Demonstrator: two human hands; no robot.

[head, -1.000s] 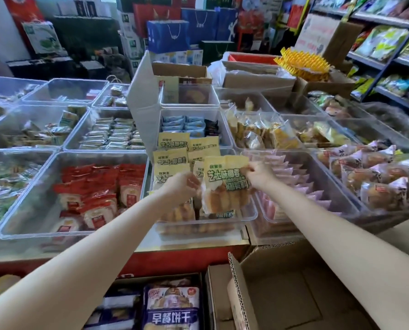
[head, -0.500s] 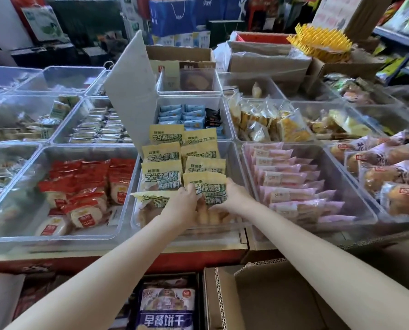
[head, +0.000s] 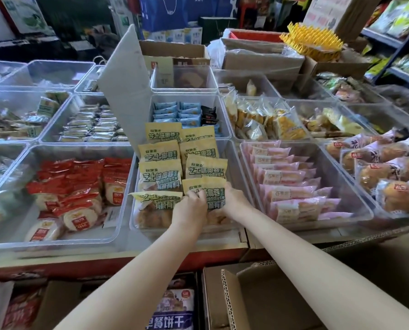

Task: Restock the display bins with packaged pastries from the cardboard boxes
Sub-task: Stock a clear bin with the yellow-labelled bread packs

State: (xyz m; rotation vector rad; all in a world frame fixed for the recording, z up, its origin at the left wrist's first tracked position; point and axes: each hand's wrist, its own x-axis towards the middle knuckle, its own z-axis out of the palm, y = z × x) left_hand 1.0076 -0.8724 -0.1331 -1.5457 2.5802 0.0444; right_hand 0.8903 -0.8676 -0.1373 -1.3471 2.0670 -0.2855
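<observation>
Left grip: the left hand point(head: 189, 207) is in the near end of the middle bin point(head: 236, 163), with its fingers curled over the left edge of the front yellow pack point(head: 207, 190); it grasps this pack.
Right grip: the right hand point(head: 232, 198) grasps the same pack from the right side, the fingers behind the wrapper.
Front yellow pack: it stands almost upright in the near right corner of the middle bin, held between both hands, with its lower part hidden by them.
Other yellow packs: they stand point(head: 160, 175) in two rows in the same bin, each one leaning on the one behind it; the nearest pack of the left row point(head: 154, 198) has its top edge bent forward and touches the left hand.
Middle bin: clear plastic, on the surface point(head: 117, 258) with a red front edge, between the bin of red packs point(head: 84, 177) on the left and the bin of pink packs point(head: 291, 186) on the right.
Far bins: blue packs point(head: 174, 111) lie just behind the yellow ones; a white board point(head: 127, 91) stands tilted on the left of them.
Cardboard box: an open box point(head: 253, 301) is below the surface, under the right forearm; I cannot tell what it holds.
Second box: on the left of it, a box with a pack printed in blue and white point(head: 172, 313).
</observation>
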